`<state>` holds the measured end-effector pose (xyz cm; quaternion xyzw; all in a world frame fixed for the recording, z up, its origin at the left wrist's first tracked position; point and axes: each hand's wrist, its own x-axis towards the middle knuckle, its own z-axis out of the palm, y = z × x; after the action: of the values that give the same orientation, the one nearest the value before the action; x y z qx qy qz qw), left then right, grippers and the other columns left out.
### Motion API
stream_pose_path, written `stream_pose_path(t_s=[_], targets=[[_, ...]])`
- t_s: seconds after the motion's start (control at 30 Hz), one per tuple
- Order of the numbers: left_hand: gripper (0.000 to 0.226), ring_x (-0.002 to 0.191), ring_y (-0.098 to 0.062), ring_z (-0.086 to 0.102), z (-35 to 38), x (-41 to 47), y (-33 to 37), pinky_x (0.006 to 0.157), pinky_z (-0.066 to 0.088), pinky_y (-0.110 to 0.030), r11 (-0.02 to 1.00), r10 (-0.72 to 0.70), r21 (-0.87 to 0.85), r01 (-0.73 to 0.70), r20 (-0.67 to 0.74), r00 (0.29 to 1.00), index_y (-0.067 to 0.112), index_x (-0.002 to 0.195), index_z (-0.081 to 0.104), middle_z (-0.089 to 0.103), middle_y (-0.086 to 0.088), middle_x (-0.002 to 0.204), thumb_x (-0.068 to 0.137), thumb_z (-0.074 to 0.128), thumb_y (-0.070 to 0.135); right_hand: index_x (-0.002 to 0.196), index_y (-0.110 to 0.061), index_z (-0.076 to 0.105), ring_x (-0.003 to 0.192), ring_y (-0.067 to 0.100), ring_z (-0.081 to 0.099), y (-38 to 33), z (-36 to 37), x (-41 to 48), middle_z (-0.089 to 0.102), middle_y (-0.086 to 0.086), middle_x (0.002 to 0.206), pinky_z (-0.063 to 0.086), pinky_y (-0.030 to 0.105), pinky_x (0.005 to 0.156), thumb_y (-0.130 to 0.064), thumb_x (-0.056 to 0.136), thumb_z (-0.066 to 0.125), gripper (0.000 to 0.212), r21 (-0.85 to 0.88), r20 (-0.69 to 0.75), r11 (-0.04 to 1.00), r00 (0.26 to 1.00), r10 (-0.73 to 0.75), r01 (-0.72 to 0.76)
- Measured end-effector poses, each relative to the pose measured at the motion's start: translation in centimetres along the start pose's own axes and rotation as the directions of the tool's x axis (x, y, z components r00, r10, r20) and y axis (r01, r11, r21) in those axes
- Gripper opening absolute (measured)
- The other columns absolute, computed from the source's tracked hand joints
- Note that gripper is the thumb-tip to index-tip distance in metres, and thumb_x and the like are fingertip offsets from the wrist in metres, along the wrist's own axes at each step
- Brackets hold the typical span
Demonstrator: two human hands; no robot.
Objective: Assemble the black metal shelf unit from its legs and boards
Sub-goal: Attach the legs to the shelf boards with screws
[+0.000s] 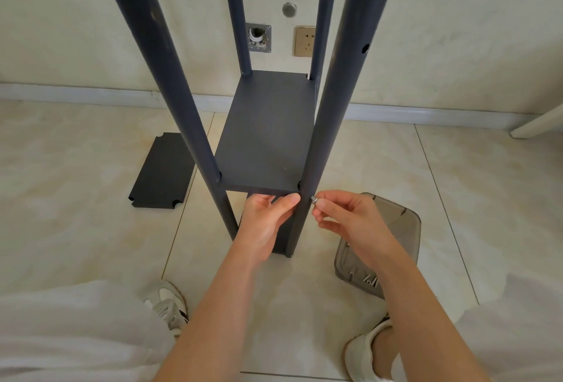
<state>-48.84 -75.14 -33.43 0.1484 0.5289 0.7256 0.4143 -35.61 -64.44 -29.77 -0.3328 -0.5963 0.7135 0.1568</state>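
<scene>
Both forearms (213, 305) are bare, as are the left hand (265, 223) and right hand (350, 217). Loose white trousers (76, 330) cover the legs. The left shoe (169, 302) is a white-and-grey sneaker with a dark stripe; the right shoe (362, 348) is white and low-cut.

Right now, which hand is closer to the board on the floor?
Left. The left hand holds the shelf's front edge, right of the board; the right hand pinches a screw farther right.
</scene>
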Motion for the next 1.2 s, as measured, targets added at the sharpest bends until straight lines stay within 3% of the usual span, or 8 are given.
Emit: stream_pose_path(t_s=[0.3, 0.43, 0.6, 0.7, 0.83, 1.0, 1.1, 1.2], targets=[[0.016, 0.11, -0.026, 0.069, -0.2, -0.1, 0.1, 0.091, 0.057, -0.031, 1.0, -0.006, -0.001, 0.006, 0.033, 0.999, 0.008, 0.107, 0.072, 0.073, -0.014, 0.113, 0.094, 0.065, 0.003, 0.076, -0.025, 0.078, 0.071, 0.007, 0.065, -0.5, 0.0, -0.1, 0.075, 0.0, 0.076, 0.053, 0.018, 0.066, -0.013, 0.084, 0.075, 0.015, -0.166, -0.09, 0.974, 0.981, -0.171, 0.154], [0.019, 0.11, -0.024, 0.069, -0.1, -0.1, 0.2, 0.089, 0.057, -0.029, 1.0, 0.003, -0.029, -0.002, 0.041, 0.999, 0.016, 0.102, 0.076, 0.074, -0.011, 0.113, 0.093, 0.066, 0.003, 0.093, -0.026, 0.071, 0.081, 0.012, 0.067, -0.8, 0.3, -0.3, 0.072, -0.01, 0.091, 0.057, 0.025, 0.074, -0.011, 0.082, 0.077, 0.019, -0.262, -0.127, 0.939, 0.957, -0.261, 0.221], [0.021, 0.11, -0.021, 0.069, 0.1, -0.2, 0.1, 0.088, 0.056, -0.027, 1.0, -0.02, 0.007, 0.02, 0.016, 1.0, 0.026, 0.094, 0.08, 0.075, -0.004, 0.109, 0.093, 0.069, 0.008, 0.12, -0.045, 0.057, 0.092, 0.019, 0.067, -1.4, 0.6, -0.6, 0.063, -0.012, 0.108, 0.059, 0.029, 0.078, 0.001, 0.091, 0.064, 0.055, -0.217, 0.037, 0.932, 0.956, -0.29, 0.291], [0.016, 0.108, -0.025, 0.07, -0.2, -0.1, 0.2, 0.089, 0.056, -0.029, 1.0, -0.023, -0.001, 0.023, 0.037, 0.999, 0.019, 0.097, 0.078, 0.075, -0.009, 0.109, 0.093, 0.068, 0.007, 0.133, -0.033, 0.054, 0.098, 0.022, 0.065, -1.8, 0.6, -0.5, 0.058, -0.001, 0.121, 0.057, 0.03, 0.084, 0.003, 0.096, 0.055, 0.052, -0.213, 0.157, 0.936, 0.955, -0.251, 0.281], [0.014, 0.108, -0.027, 0.07, -0.4, -0.1, 0.2, 0.089, 0.056, -0.032, 1.0, -0.026, 0.013, 0.026, 0.028, 0.999, 0.016, 0.101, 0.076, 0.074, -0.011, 0.109, 0.093, 0.067, 0.007, 0.125, -0.018, 0.058, 0.1, 0.03, 0.064, -2.3, 0.7, -0.2, 0.058, 0.008, 0.121, 0.056, 0.033, 0.089, 0.006, 0.097, 0.052, 0.038, -0.211, 0.224, 0.937, 0.946, -0.232, 0.28], [0.015, 0.106, -0.023, 0.071, -0.5, -0.2, 0.5, 0.087, 0.057, -0.03, 0.999, -0.042, -0.006, 0.042, 0.037, 0.998, 0.026, 0.094, 0.08, 0.075, -0.007, 0.107, 0.09, 0.071, 0.015, 0.119, -0.009, 0.058, 0.092, 0.028, 0.067, -2.8, 0.4, 0.3, 0.063, -0.006, 0.11, 0.056, 0.028, 0.086, 0.005, 0.095, 0.056, 0.028, -0.275, 0.276, 0.92, 0.939, -0.203, 0.28], [0.017, 0.108, -0.024, 0.071, -0.6, -0.1, 0.3, 0.091, 0.056, -0.033, 0.999, -0.038, -0.004, 0.039, 0.038, 0.999, 0.024, 0.095, 0.08, 0.075, -0.008, 0.11, 0.091, 0.069, 0.012, 0.118, -0.02, 0.06, 0.087, 0.021, 0.067, -4.0, 0.1, 1.1, 0.061, -0.003, 0.114, 0.056, 0.031, 0.087, 0.0, 0.092, 0.063, 0.034, -0.463, 0.332, 0.829, 0.928, -0.166, 0.314], [0.019, 0.107, -0.024, 0.071, -0.5, -0.2, 0.3, 0.093, 0.056, -0.036, 1.0, -0.026, -0.01, 0.027, 0.036, 0.999, 0.025, 0.095, 0.08, 0.076, -0.008, 0.108, 0.093, 0.068, 0.01, 0.107, -0.05, 0.05, 0.086, 0.006, 0.065, -4.6, -0.2, 1.6, 0.059, -0.012, 0.107, 0.053, 0.014, 0.074, -0.013, 0.092, 0.066, 0.042, -0.664, 0.372, 0.636, 0.912, -0.174, 0.393]])
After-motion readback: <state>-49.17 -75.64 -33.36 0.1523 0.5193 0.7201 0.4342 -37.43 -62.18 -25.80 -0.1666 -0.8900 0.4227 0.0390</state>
